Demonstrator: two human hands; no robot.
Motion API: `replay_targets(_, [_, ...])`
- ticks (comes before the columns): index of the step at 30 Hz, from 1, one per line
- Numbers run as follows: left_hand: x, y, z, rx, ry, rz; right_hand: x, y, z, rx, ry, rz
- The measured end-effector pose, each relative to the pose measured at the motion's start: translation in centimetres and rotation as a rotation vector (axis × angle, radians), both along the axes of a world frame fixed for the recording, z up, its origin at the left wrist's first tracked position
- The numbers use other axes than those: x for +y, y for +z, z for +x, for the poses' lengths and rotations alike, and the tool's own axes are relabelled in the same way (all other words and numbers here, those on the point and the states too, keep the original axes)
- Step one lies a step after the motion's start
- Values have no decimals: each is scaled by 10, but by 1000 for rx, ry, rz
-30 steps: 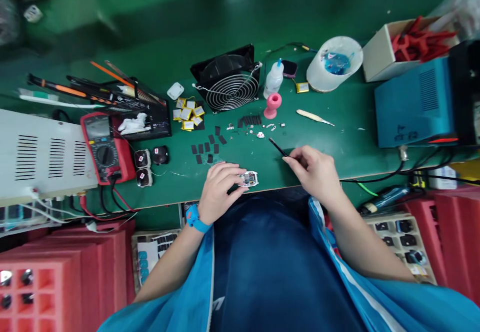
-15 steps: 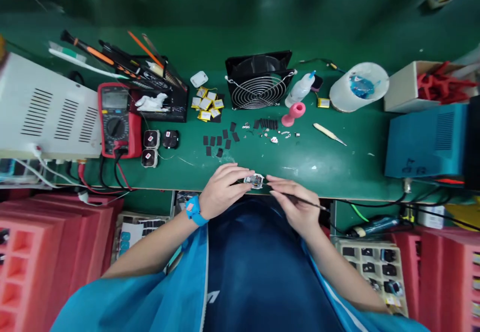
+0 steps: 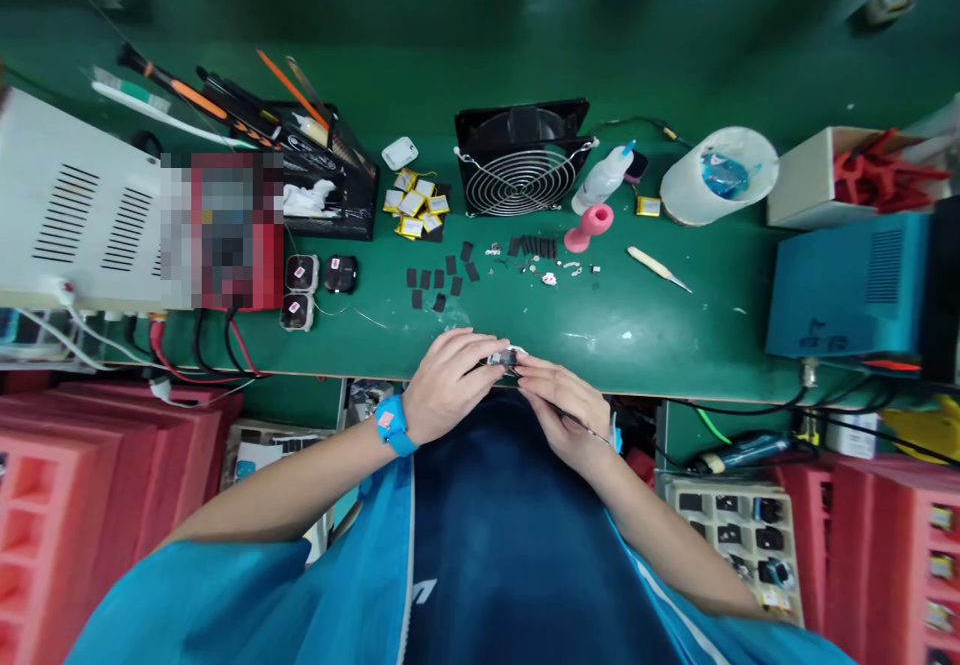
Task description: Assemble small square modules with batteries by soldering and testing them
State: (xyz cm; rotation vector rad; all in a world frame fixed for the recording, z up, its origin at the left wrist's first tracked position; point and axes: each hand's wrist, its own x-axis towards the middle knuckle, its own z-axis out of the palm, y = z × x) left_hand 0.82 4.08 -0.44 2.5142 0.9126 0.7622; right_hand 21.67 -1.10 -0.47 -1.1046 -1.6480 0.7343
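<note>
Nearer the person than the fan (image 3: 521,183), small device (image 3: 503,356) sat between 2 hands: left hand (image 3: 448,385) pinched it, right hand (image 3: 566,407) held thin dark tool (image 3: 595,433), fingertips against or just beside it; long axis mostly covered.

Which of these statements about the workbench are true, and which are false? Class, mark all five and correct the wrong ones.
1. The left grip holds a small white-rimmed device. True.
2. The right grip holds nothing. False: it holds a slender dark tool.
3. The blue wristband is on the right wrist. False: it is on the left.
4. In the picture, the pink stand is right of the black fan. True.
5. The battery pile lies inside the white tub. False: it lies left of the fan.
</note>
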Motion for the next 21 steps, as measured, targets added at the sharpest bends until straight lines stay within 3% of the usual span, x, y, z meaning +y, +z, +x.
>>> replay_targets(9, [-1, -2, 0, -30, 7, -33, -5, -8, 2, -9, 38, 91])
replay_targets(15, [1, -1, 1, -24, 15, -40, -3, -4, 2, -9, 3, 55])
replay_targets(21, [16, 10, 0, -42, 9, -307, 1, 3, 0, 25, -45, -48])
